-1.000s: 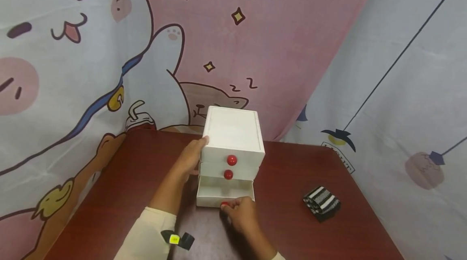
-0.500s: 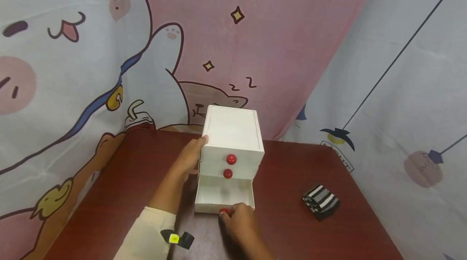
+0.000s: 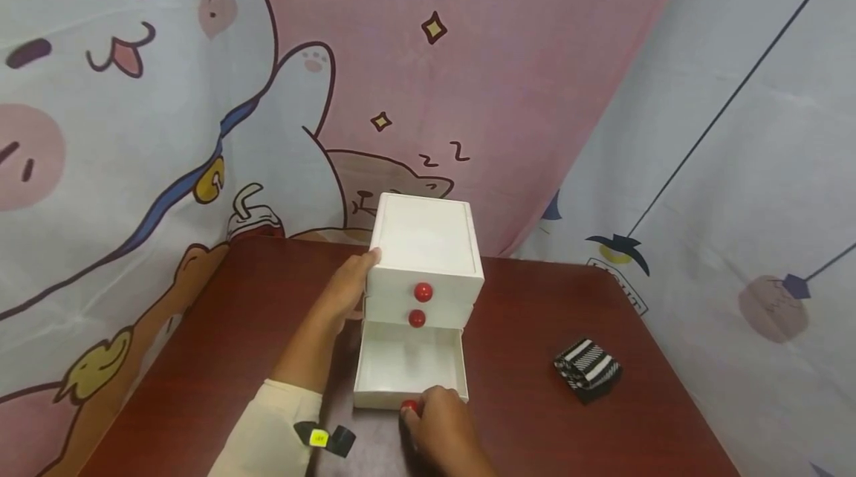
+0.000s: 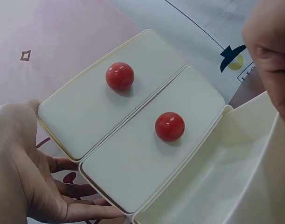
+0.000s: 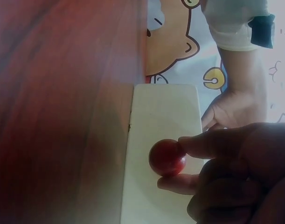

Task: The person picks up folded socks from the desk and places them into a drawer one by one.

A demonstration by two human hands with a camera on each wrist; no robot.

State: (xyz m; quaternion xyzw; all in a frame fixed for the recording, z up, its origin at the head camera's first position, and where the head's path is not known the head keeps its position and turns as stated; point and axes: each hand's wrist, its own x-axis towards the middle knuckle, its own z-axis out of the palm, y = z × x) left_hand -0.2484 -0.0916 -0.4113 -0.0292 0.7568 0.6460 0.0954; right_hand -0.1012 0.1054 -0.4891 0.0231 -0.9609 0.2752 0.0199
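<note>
A small white drawer cabinet [image 3: 428, 235] with red round knobs stands on the table. Its two upper drawers are closed. The bottom drawer [image 3: 409, 362] is pulled well out, with a bare white inside. My right hand [image 3: 443, 425] pinches that drawer's red knob [image 5: 168, 157] between thumb and finger, the other fingers folded in. My left hand [image 3: 348, 287] rests against the cabinet's left side, thumb up at the top edge; in the left wrist view its fingers [image 4: 86, 210] lie fairly straight along the side.
A folded black-and-white patterned cloth [image 3: 588, 371] lies on the dark red table [image 3: 521, 417], right of the cabinet. Cartoon-printed curtains [image 3: 508, 91] hang close behind the table and along both sides.
The bottom drawer has slid further out toward me, with my right hand moving back along with its knob. My left hand has stayed at the cabinet's side.
</note>
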